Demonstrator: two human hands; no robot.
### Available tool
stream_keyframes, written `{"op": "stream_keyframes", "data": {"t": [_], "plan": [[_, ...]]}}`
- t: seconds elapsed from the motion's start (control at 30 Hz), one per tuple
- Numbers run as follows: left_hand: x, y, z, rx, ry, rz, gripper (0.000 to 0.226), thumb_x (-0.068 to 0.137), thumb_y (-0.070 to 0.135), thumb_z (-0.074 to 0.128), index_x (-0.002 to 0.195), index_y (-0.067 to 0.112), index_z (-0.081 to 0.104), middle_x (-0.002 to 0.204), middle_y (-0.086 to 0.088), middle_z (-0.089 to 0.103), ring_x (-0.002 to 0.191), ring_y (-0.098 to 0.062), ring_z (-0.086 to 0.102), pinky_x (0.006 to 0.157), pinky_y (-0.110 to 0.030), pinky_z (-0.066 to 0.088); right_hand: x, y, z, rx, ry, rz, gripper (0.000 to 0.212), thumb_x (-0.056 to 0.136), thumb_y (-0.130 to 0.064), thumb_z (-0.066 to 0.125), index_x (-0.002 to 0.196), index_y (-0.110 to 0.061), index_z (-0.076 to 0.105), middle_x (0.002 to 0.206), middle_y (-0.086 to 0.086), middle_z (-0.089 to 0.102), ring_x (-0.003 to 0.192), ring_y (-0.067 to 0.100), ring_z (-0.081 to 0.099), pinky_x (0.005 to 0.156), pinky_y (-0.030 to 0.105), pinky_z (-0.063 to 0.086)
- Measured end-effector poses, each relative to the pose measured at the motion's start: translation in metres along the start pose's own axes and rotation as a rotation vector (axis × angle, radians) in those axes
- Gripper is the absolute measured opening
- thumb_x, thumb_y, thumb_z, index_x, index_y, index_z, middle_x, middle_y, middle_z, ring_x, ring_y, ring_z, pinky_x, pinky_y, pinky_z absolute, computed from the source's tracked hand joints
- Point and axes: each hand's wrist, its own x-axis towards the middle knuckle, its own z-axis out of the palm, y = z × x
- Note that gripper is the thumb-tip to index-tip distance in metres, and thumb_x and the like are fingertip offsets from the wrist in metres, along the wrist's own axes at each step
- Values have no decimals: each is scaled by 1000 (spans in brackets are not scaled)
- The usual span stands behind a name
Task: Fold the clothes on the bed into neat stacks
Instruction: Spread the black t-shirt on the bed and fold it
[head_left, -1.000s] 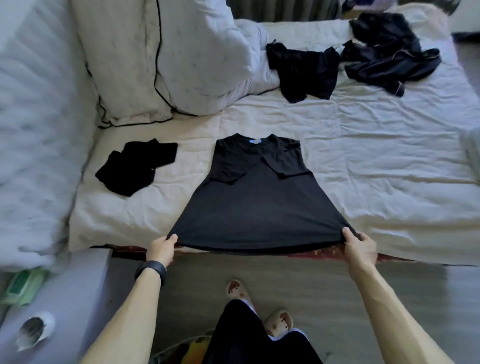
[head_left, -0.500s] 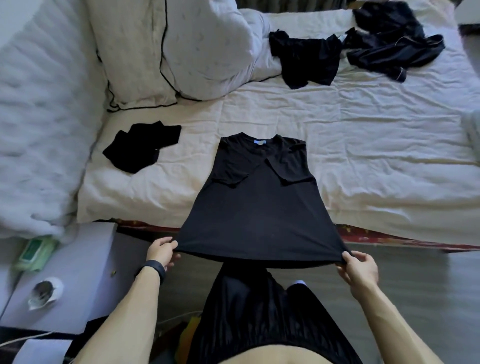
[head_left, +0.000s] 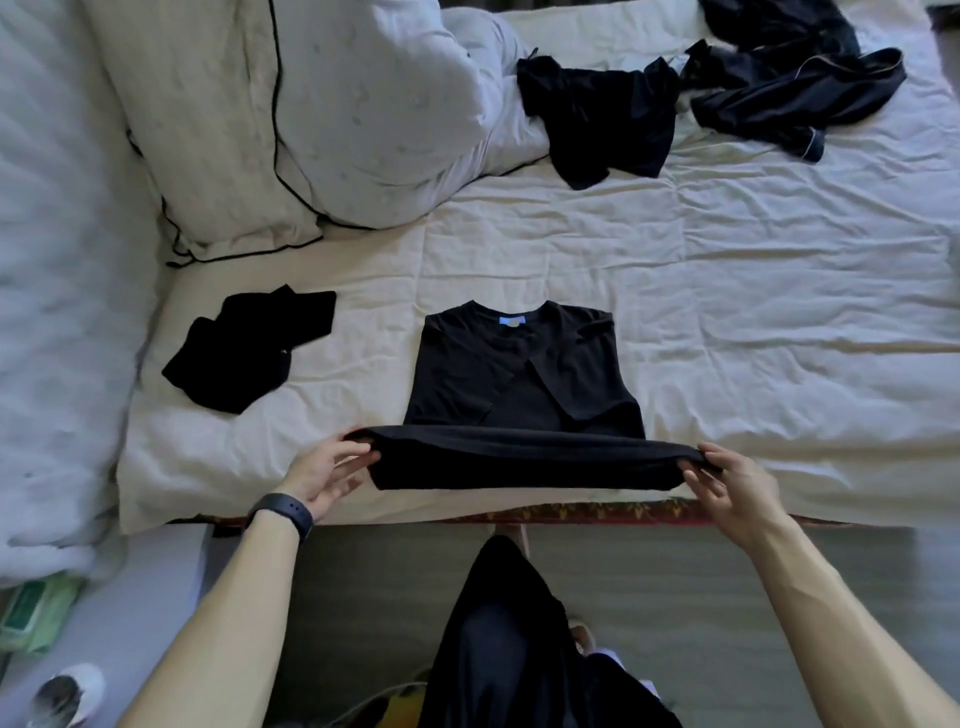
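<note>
- The black T-shirt (head_left: 519, 374) I hold at the bed's near edge is matt, soft knit cloth; its blue neck label (head_left: 512, 321) looks woven.
- The bed sheet (head_left: 753, 312) is pale matt cloth, finely creased all over.
- The cream pillow (head_left: 208, 130) at the far left corner is matt cloth with thin black piping; the white pillow (head_left: 384, 104) beside it looks smoother.
- The black garment (head_left: 249, 353) near the left edge is matt cloth.
- The dark garment (head_left: 795, 88) at the far right corner has a slight sheen and pale piping.
- The strap (head_left: 283, 512) on my left wrist is matt black, rubber or plastic.
- The trim (head_left: 597, 512) under the near edge is patterned red and gold cloth.
- The green packet (head_left: 31, 613) looks like glossy plastic.
</note>
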Motion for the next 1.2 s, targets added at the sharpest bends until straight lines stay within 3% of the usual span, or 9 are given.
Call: {"op": "stream_keyframes", "data": {"t": [0.13, 0.33, 0.47, 0.57, 0.63, 0.77, 0.9, 1.07, 1.2], "plan": [[73, 51, 24, 278, 54, 118, 20, 96, 8, 63, 113, 17, 66, 97, 1, 73, 83, -10, 69, 73, -27, 42, 50, -31, 48, -210, -82, -87, 39, 88, 22, 49, 116, -2, 63, 104, 18, 67, 83, 20, 77, 67, 20, 61], [223, 104, 64, 411, 174, 261, 10, 97, 30, 64, 95, 21, 68, 84, 5, 76, 60, 0, 68, 61, -21, 44, 167, -53, 134, -532, 24, -243, 29, 90, 7, 67, 116, -5, 67, 94, 11, 70, 74, 12, 74, 60, 13, 56], [325, 108, 97, 450, 245, 291, 10, 97, 31, 64, 89, 26, 64, 88, 2, 75, 69, -11, 69, 70, -29, 52, 267, -53, 184, -650, 78, -288, 15, 99, -6, 57, 113, -7, 63, 87, 5, 70, 60, 6, 71, 55, 18, 55], [374, 89, 109, 605, 334, 247, 10, 96, 34, 63, 93, 24, 64, 89, 6, 71, 84, -21, 67, 78, -33, 53, 320, -40, 201, -905, 143, -310, 17, 99, -28, 59, 111, -15, 62, 94, 2, 69, 80, 21, 67, 78, 38, 57], [387, 78, 114, 718, 392, 211, 22, 94, 36, 62, 107, 19, 64, 95, 4, 65, 93, -25, 61, 82, -33, 47, 335, -33, 202, -1082, 205, -368, 14, 96, -38, 60, 102, -25, 60, 96, -2, 64, 89, 20, 58, 83, 34, 46], [386, 69, 117, 750, 432, 251, 22, 97, 40, 57, 98, 18, 58, 82, 9, 50, 105, -32, 55, 99, -41, 44, 337, -27, 203, -1020, 204, -437, 16, 96, -43, 60, 99, -28, 57, 97, -2, 62, 91, 18, 56, 82, 31, 39], [391, 79, 109, 597, 449, 189, 26, 97, 46, 56, 95, 21, 59, 86, 6, 59, 94, -26, 59, 76, -31, 40, 340, -33, 201, -984, 255, -454, 20, 101, -42, 53, 102, -22, 55, 100, 2, 60, 96, 23, 56, 87, 34, 39], [407, 86, 106, 714, 386, 183, 24, 96, 44, 59, 95, 20, 61, 88, 3, 66, 89, -25, 61, 76, -31, 42, 347, -32, 210, -1022, 232, -385, 33, 102, -39, 52, 119, -12, 61, 114, 7, 66, 110, 28, 60, 96, 38, 42], [404, 82, 116, 509, 390, 245, 18, 96, 37, 64, 99, 19, 63, 89, 4, 68, 81, -10, 62, 74, -21, 48, 344, -33, 214, -880, 262, -423, 28, 99, -33, 54, 117, -14, 63, 106, -2, 61, 101, 15, 56, 86, 25, 38]]}}
